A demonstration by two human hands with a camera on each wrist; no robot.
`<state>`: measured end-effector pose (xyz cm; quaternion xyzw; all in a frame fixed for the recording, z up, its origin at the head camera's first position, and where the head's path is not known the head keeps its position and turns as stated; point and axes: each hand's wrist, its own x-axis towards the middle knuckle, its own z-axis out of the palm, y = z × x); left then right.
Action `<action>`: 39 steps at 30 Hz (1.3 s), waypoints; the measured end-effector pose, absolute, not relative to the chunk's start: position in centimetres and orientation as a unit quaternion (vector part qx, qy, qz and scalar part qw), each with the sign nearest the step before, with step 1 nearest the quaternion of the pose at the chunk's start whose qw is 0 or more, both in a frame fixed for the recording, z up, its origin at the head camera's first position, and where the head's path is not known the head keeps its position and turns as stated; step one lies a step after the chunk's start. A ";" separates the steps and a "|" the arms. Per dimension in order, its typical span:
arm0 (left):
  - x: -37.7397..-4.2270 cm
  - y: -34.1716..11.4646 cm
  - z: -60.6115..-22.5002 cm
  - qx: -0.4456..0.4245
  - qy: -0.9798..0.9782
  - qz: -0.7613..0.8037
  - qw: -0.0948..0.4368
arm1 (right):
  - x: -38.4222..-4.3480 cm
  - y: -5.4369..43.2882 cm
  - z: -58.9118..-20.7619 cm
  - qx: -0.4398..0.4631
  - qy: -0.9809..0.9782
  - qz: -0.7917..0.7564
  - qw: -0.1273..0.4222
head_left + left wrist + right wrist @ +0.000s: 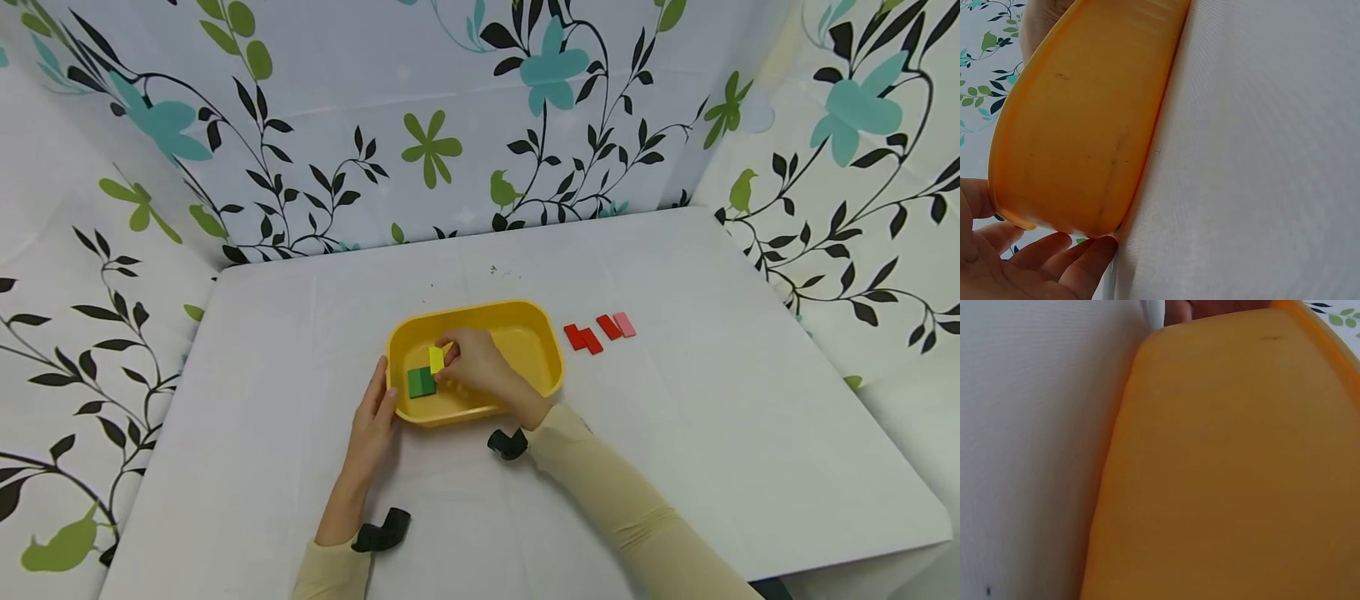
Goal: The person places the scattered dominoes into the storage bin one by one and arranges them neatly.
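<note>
A yellow plastic tray (480,410) lies on the white table, and its outer wall fills much of both wrist views. At its left end my left hand (372,417) grips the wall, thumb at the rim and fingers against the outside, as the left wrist view shows. My right hand (477,364) reaches over the near rim and pinches a small yellow block (437,360) between thumb and fingers. Just below that block, inside the tray, sit green blocks (421,382) side by side. In the right wrist view, the tray wall hides the pinching fingers.
Right of the tray, several flat red blocks (583,338) and a pink block (624,324) lie on the white table (712,433). Patterned cloth (322,100) with leaves and birds hangs behind and at both sides. Dark wrist mounts (382,531) sit at both sleeves.
</note>
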<state>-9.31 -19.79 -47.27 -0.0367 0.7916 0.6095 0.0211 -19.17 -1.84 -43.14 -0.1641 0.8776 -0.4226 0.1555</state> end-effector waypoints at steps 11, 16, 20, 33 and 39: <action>-9.3 -19.9 -47.1 -0.045 0.798 0.601 0.021 | -19.1 -2.3 -43.9 -0.179 0.907 -0.350 0.148; -9.3 -19.8 -47.0 -0.043 0.797 0.602 0.022 | -19.0 -2.3 -44.0 -0.198 0.917 -0.314 0.146; -9.2 -19.8 -47.0 -0.045 0.795 0.605 0.024 | -18.9 -2.3 -44.1 -0.202 0.916 -0.308 0.158; -9.2 -19.7 -47.3 -0.041 0.790 0.611 0.025 | -18.7 -2.4 -44.1 -0.215 0.918 -0.293 0.157; -9.3 -19.7 -47.3 -0.038 0.792 0.609 0.023 | -18.8 -2.3 -44.2 -0.217 0.918 -0.292 0.157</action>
